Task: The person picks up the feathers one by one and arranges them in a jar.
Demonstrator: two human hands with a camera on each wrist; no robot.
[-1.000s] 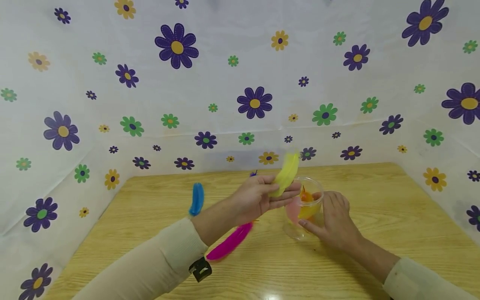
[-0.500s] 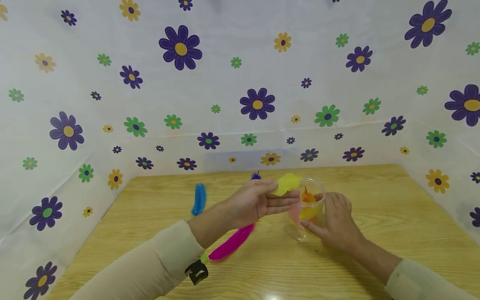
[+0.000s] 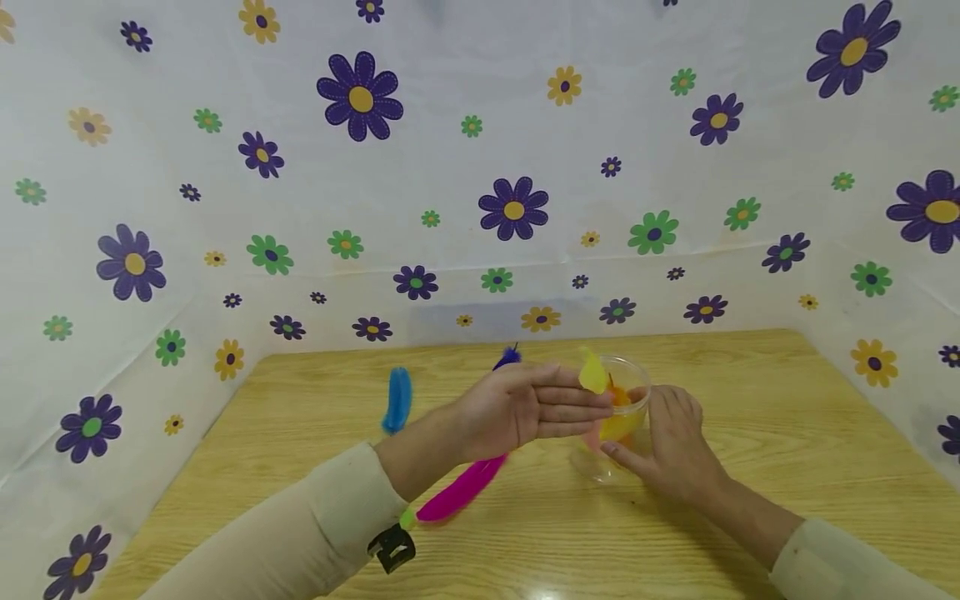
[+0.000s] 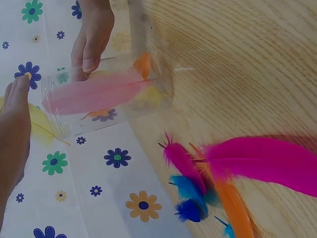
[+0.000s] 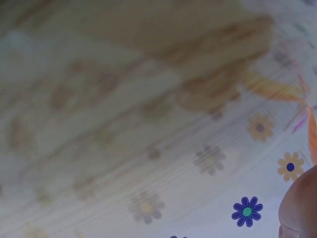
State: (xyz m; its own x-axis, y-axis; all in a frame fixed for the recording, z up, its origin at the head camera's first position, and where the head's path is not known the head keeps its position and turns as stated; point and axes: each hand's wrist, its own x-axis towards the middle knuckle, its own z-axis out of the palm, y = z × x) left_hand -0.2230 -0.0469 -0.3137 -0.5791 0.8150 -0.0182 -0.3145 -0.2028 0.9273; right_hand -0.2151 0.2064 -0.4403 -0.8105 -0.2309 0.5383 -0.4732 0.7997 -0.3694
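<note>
A clear plastic jar (image 3: 600,471) stands on the table, gripped at its right side by my right hand (image 3: 682,442). Inside it are a pink feather (image 4: 94,91) and some orange and yellow ones. My left hand (image 3: 532,408) reaches to the jar's mouth with its fingers straight. At those fingertips is a yellow feather (image 3: 592,372), its quill end by the rim in the left wrist view; part of it is hidden behind the fingers. Most of the right wrist view is blurred, with a bit of the right hand (image 5: 299,208) at its edge.
On the wooden table (image 3: 750,533) lie a blue feather (image 3: 398,400), a magenta feather (image 3: 461,492) and a dark blue feather (image 3: 508,357). The left wrist view also shows an orange feather (image 4: 233,208). A flowered cloth (image 3: 420,167) surrounds the back and sides.
The yellow feather has come down from above the left hand to the jar's mouth. My left fingers have straightened out of their pinch on it. The right hand keeps its grip on the jar.
</note>
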